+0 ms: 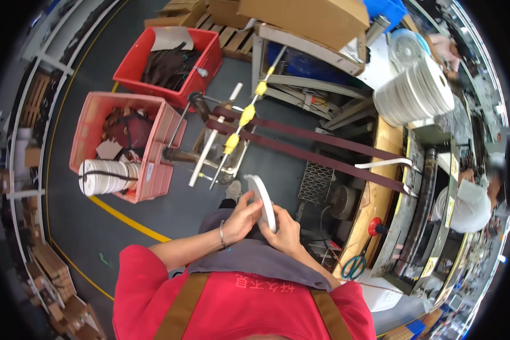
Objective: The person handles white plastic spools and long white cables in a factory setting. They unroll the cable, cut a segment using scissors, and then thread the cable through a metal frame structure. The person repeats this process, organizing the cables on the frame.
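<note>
Over my lap, I hold 1 white tape roll point(264, 201) on its edge between my 2 hands.

My left hand point(242, 218) is closed on the near side of the roll and my right hand point(283, 229) grips the far side, so both are clamped on it. I judge I am preparing the roll, maybe searching the loose end; the next move needs a steady turn without dropping it. I count 2 dark straps point(323, 148) stretched toward the machine point(419, 209), 3 yellow clips point(246, 115) on a rod, 2 red crates point(153, 164), 1 scissors point(354, 266) on the surface point(374, 204).
</note>
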`<state>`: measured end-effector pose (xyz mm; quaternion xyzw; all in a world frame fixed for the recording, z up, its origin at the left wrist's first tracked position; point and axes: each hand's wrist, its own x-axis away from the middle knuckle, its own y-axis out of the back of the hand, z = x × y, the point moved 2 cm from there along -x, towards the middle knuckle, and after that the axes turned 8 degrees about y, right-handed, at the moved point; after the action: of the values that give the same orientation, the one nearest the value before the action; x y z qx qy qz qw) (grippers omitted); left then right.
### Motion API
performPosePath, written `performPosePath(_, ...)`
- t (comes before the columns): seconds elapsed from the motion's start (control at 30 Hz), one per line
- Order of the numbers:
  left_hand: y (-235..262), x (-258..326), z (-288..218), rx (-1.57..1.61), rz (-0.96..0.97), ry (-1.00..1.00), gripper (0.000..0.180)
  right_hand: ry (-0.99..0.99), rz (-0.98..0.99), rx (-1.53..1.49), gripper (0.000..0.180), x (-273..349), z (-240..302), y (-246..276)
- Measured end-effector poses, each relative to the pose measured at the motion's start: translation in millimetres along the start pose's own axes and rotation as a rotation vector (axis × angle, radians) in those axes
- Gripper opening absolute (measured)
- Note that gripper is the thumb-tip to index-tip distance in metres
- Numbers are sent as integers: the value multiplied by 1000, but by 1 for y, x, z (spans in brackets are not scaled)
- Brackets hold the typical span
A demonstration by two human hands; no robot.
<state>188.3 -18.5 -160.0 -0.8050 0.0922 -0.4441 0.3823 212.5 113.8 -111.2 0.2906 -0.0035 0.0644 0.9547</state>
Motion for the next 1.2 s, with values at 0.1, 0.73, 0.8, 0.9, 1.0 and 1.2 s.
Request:
performPosePath(0.1,20,15,-5,-138,-28,215,64,71,91,56,38,1,-25,-13)
performPosePath(0.73,186,-14,-111,-216,-70,32,53,503,197,266,38,-91,18,-111)
performPosePath(0.8,179,-26,-127,-249,-30,67,53,475,174,295,38,-101,18,-111)
performPosePath(0.9,167,-49,-148,-266,-6,64,53,460,102,328,38,-123,16,-104)
performPosePath(1.0,154,-74,-161,-261,32,65,56,440,53,396,37,-149,17,-90)
performPosePath(1.2,129,-121,-182,-349,-4,89,55,403,-3,494,29,-198,2,-66)
